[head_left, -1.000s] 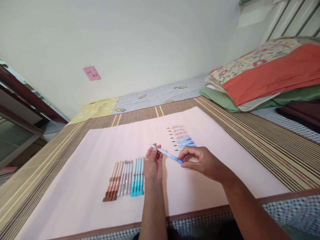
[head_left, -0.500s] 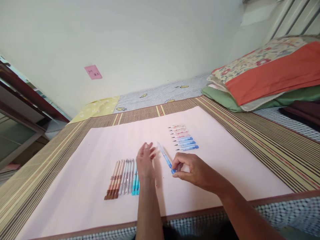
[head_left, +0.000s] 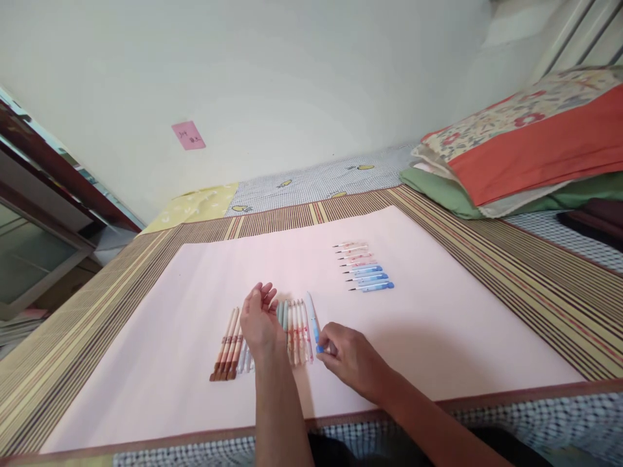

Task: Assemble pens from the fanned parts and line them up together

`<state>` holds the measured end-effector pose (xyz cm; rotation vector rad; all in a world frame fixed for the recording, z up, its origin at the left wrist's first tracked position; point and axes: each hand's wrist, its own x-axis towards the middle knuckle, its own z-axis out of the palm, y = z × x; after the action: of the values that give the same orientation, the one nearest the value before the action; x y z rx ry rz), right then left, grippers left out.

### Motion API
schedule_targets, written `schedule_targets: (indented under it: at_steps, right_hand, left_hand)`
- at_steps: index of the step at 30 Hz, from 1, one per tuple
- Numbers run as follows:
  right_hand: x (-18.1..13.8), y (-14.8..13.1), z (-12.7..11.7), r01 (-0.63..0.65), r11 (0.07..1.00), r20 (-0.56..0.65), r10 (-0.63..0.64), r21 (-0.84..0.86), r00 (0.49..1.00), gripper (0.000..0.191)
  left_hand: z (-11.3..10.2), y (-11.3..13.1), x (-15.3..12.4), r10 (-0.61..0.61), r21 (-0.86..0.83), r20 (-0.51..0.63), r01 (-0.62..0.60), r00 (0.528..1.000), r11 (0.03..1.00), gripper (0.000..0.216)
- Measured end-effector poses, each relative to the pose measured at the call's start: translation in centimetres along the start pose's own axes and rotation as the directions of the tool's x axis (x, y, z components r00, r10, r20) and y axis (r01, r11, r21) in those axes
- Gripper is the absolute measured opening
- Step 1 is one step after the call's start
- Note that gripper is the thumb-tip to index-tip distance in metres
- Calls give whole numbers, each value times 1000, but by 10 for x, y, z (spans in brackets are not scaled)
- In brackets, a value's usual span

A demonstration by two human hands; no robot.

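My right hand (head_left: 351, 360) pinches the blue end of a white-and-blue pen (head_left: 312, 322) and lays it beside the right edge of a row of pens (head_left: 293, 329) on a pale pink sheet (head_left: 195, 279). My left hand (head_left: 260, 322) hovers over the middle of that row with its fingers spread, covering some pens. Brown-ended pens (head_left: 226, 344) show at the row's left. A second set of small pen caps (head_left: 365, 267), pink and blue, lies farther back to the right.
The pink sheet lies on a striped woven mat (head_left: 525, 259) over a checked bedsheet (head_left: 311, 181). Folded bedding and a red-and-floral pillow (head_left: 530, 143) are stacked at the back right. A pink note (head_left: 187, 135) sticks to the wall. A wooden frame (head_left: 43, 194) stands at left.
My right hand carried the blue pen from mid-air down and left to the pen row. My left hand let go of its tip and moved over the row.
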<state>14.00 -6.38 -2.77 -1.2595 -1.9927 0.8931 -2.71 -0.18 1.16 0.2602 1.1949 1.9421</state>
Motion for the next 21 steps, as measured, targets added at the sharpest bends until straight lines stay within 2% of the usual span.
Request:
schedule_targets:
  at_steps: [6,21]
  right_hand:
    - [-6,3,14,23,992,13,-22,-123,1000,15]
    - [-9,7,19,79,990,56,-72,-121,996,14]
  left_hand:
    - [-4,-1,3,-5,-10,-24,5,1000,1000,14]
    - [-6,-9,6,-33,-27,9,33,999,999,15]
